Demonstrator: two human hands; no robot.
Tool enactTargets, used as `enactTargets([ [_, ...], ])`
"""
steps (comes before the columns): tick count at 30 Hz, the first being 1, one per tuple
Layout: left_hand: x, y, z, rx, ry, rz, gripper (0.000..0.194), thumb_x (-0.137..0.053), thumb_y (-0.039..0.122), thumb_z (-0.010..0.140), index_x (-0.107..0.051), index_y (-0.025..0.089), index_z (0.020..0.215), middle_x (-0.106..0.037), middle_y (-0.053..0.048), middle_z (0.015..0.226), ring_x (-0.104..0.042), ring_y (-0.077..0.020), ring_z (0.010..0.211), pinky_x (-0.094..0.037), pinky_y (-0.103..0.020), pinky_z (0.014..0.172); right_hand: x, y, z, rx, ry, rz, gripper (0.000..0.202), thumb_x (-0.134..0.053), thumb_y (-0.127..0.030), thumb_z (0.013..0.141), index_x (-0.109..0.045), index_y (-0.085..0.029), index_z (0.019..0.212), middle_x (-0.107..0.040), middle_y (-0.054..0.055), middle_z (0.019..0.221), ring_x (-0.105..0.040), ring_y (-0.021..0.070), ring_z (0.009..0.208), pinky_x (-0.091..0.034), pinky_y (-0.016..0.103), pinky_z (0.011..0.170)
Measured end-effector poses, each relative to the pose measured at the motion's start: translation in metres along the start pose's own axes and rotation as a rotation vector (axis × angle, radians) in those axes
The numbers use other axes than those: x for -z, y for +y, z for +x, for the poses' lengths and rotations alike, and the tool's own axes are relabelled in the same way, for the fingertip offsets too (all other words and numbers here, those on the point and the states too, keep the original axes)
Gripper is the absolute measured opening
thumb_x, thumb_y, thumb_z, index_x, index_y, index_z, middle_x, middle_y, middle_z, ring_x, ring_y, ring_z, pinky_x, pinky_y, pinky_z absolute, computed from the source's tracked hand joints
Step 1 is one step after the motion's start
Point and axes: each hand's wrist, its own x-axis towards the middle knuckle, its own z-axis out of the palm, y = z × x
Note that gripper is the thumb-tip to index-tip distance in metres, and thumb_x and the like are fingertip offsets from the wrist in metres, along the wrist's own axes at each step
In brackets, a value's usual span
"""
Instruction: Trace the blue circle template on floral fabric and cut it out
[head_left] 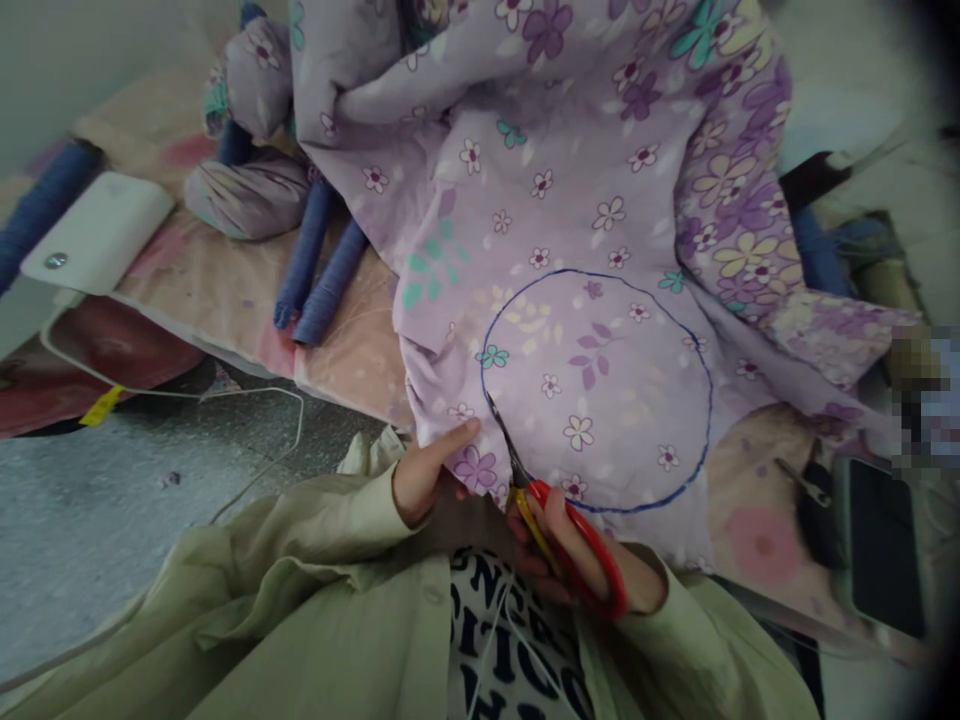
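A lilac flowered cloth (555, 220) spreads over the table in front of me, with a blue circle drawn on its near part. My left hand (431, 470) pinches the cloth's near left edge, thumb on top and fingers underneath. In my right hand (562, 545) are scissors (589, 560) with red and yellow handles. Their dark blades point up and left, lying at the lower left of the blue line. One blade shows above the cloth; the other is hidden. The cloth's near edge hangs by the blades.
To the left lie blue rolled pieces (330, 280), tied cloth bundles (251, 195) and a white power bank (101, 230) with a cable. At right a phone (881, 545) rests by a dark object with a zip pull on the flowered table cover (761, 510).
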Motion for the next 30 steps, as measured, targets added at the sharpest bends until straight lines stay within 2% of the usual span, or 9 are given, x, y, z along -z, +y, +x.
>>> enactTargets([
  [5, -0.002, -0.002, -0.001, -0.120, 0.114, 0.077, 0.028, -0.070, 0.033, 0.060, -0.051, 0.015, 0.070, -0.049, 0.007, 0.039, -0.040, -0.0072, 0.028, -0.030, -0.018, 0.027, -0.001, -0.003, 0.001, -0.013, 0.013, -0.009, 0.061, -0.029, -0.080, 0.066, -0.042, -0.021, 0.075, -0.037, -0.005, 0.052, -0.027, 0.0038, 0.033, -0.015, 0.021, 0.030],
  [7, -0.001, -0.005, -0.003, -0.141, 0.151, 0.080, 0.029, -0.071, 0.032, 0.060, -0.053, 0.014, 0.075, -0.054, 0.006, 0.045, -0.046, -0.0084, 0.033, -0.037, -0.020, 0.033, -0.003, -0.006, 0.001, -0.040, 0.008, -0.010, 0.063, -0.030, -0.083, 0.062, -0.040, -0.021, 0.073, -0.036, -0.006, 0.050, -0.026, 0.0035, 0.033, -0.015, 0.021, 0.030],
  [10, 0.002, -0.008, -0.004, -0.185, 0.206, 0.079, 0.037, -0.072, 0.032, 0.059, -0.058, 0.013, 0.088, -0.066, -0.001, 0.072, -0.062, -0.0148, 0.062, -0.052, -0.026, 0.059, -0.006, -0.010, 0.002, -0.067, -0.010, -0.016, 0.065, -0.031, -0.085, 0.058, -0.038, -0.021, 0.072, -0.035, -0.007, 0.048, -0.026, 0.0035, 0.032, -0.017, 0.020, 0.030],
  [12, 0.003, -0.009, -0.005, -0.218, 0.232, 0.106, 0.046, -0.073, 0.033, 0.060, -0.058, 0.013, 0.099, -0.067, -0.005, 0.093, -0.062, -0.0194, 0.084, -0.051, -0.031, 0.077, -0.007, -0.013, 0.002, -0.047, -0.012, -0.015, 0.064, -0.031, -0.084, 0.060, -0.038, -0.022, 0.073, -0.035, -0.007, 0.048, -0.027, 0.0037, 0.032, -0.018, 0.020, 0.030],
  [15, 0.002, -0.009, -0.006, -0.235, 0.239, 0.170, 0.054, -0.072, 0.035, 0.061, -0.057, 0.014, 0.109, -0.064, -0.008, 0.106, -0.058, -0.0238, 0.099, -0.045, -0.037, 0.089, -0.008, -0.015, 0.000, -0.013, -0.012, -0.014, 0.063, -0.030, -0.083, 0.062, -0.039, -0.021, 0.072, -0.035, -0.007, 0.048, -0.026, 0.0034, 0.032, -0.018, 0.018, 0.030],
  [18, 0.001, -0.009, -0.006, -0.238, 0.219, 0.189, 0.056, -0.071, 0.035, 0.062, -0.057, 0.014, 0.111, -0.063, -0.008, 0.108, -0.057, -0.0248, 0.103, -0.043, -0.039, 0.093, -0.006, -0.016, -0.003, -0.001, -0.013, -0.060, 0.063, -0.028, -0.083, 0.062, -0.039, -0.022, 0.072, -0.035, -0.008, 0.045, -0.025, 0.0036, 0.031, -0.019, 0.017, 0.028],
  [22, 0.002, -0.011, -0.004, -0.225, 0.195, 0.162, 0.056, -0.071, 0.036, 0.062, -0.056, 0.015, 0.112, -0.062, -0.008, 0.110, -0.057, -0.0239, 0.103, -0.045, -0.037, 0.091, -0.003, -0.014, -0.004, 0.023, -0.018, -0.132, 0.061, -0.024, -0.080, 0.067, -0.038, -0.021, 0.073, -0.038, -0.007, 0.044, -0.029, 0.0042, 0.028, -0.019, 0.016, 0.026],
  [30, 0.004, -0.013, -0.003, -0.203, 0.176, 0.163, 0.059, -0.070, 0.038, 0.064, -0.054, 0.016, 0.116, -0.061, -0.008, 0.113, -0.056, -0.0234, 0.104, -0.044, -0.035, 0.092, -0.001, -0.009, -0.005, 0.067, -0.014, -0.105, 0.057, -0.035, -0.078, 0.066, -0.038, -0.021, 0.073, -0.039, -0.008, 0.044, -0.029, 0.0037, 0.027, -0.020, 0.016, 0.024],
])
